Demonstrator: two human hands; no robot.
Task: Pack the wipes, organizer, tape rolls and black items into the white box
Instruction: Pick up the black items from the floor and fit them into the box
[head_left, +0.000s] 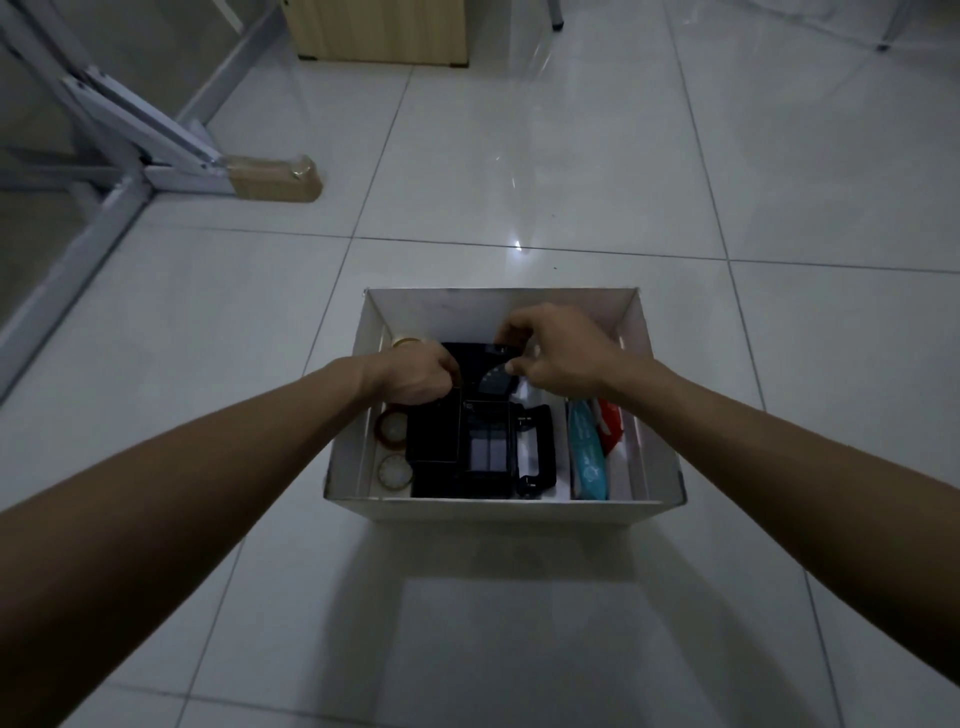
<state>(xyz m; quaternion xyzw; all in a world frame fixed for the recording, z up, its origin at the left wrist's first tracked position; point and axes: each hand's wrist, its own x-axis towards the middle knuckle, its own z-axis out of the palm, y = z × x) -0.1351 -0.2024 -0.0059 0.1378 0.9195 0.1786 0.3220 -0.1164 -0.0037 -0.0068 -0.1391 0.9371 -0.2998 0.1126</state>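
We are reaching both bare forearms forward and down over the glossy grey tiled floor (519, 156) into the open white cardboard box (498, 512). Nearest us inside it, the black plastic organizer (467, 452) is lying with its long axis running front to back; the round clear tape rolls (394, 451) are sitting flat along the left wall, and the teal wipes pack (588, 457) is standing on edge by the right wall, also lengthwise front to back. Farther in, our left hand (415, 376) is curling knuckles-up, fingers closed down on the organizer's far edge. Our right hand (558, 353) is bending at the wrist, fingers pinched together on a flat black item (488, 371) near the far wall.
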